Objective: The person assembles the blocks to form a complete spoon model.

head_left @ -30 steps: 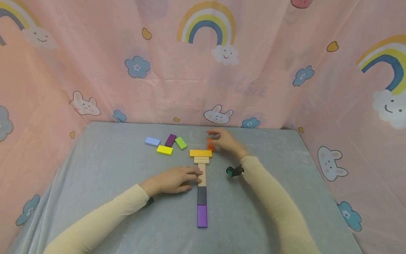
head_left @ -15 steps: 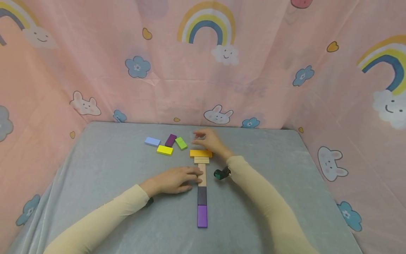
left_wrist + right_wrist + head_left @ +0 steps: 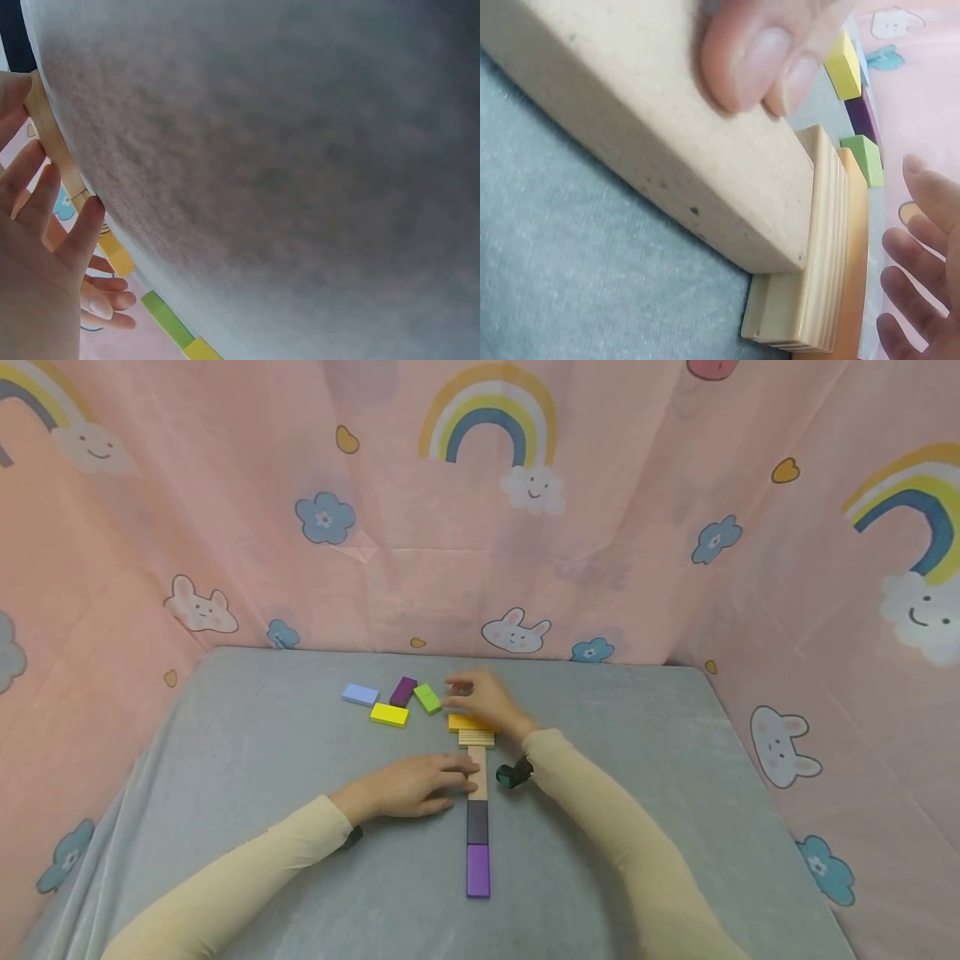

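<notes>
My left hand (image 3: 412, 785) rests two fingertips on a plain wooden block (image 3: 477, 783), whose surface they touch in the right wrist view; its other fingers lie loosely spread. The block belongs to a line on the cloth, with a dark grey block (image 3: 477, 822) and a purple block (image 3: 477, 871) toward me. Beyond it stand thin wooden blocks on edge (image 3: 476, 738), then a yellow-orange block (image 3: 461, 723) set crosswise. Behind that block hovers my right hand (image 3: 487, 697), fingers parted, near the green block (image 3: 427, 698). No block shows between its fingers (image 3: 911, 247).
Left of the right hand lie loose blocks: dark purple (image 3: 403, 692), yellow (image 3: 389, 715) and light blue (image 3: 361, 695). Grey cloth (image 3: 600, 702) covers the table up to a pink patterned curtain (image 3: 405, 585) at the back and sides.
My right hand has moved left behind the yellow-orange block, toward the green one. A red-orange block seen at its fingers a second ago is out of sight. My left hand has stayed put.
</notes>
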A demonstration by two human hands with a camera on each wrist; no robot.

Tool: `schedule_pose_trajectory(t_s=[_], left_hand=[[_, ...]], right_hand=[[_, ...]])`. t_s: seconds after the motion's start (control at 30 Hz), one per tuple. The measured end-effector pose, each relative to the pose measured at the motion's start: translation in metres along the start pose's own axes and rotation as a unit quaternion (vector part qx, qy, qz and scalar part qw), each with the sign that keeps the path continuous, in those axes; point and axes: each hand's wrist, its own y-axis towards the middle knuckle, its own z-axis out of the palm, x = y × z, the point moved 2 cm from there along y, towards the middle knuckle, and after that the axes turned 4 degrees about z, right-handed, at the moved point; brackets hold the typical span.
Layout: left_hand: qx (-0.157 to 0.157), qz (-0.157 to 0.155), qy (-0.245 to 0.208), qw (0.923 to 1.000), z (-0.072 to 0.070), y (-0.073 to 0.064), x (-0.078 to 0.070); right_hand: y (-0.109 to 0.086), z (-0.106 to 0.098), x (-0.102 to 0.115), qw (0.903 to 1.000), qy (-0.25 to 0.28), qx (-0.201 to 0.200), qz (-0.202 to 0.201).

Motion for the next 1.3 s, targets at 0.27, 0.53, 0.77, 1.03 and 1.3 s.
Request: schedule_pose_trajectory(t_s=[0.27,0.53,0.77,1.03,1.3], left_hand=[[-0.004,0.001,-0.005,1.0000,-0.002,0.000,-0.002],[0.005,-0.011,0.010,0.9999,-0.004,0.002,-0.005],[0.007,-0.017,0.028,0.9994,-0.004,0.003,-0.007],[-0.010,-0.018,0.030,0.9993,-0.004,0.002,-0.009],[-0.011,-0.043,0.023,0.9988,-0.005,0.003,-0.014]], right_hand=[[-0.001,0.001,-0.001,1.0000,-0.007,0.000,0.006],[-0.007,-0.004,-0.005,0.9999,0.009,0.007,-0.004],[-0.026,-0.016,-0.007,0.9993,-0.008,0.001,-0.037],[-0.059,-0.025,-0.013,0.9950,-0.034,0.005,-0.094],[-0.096,-0.021,-0.022,0.9853,-0.086,0.005,-0.147]])
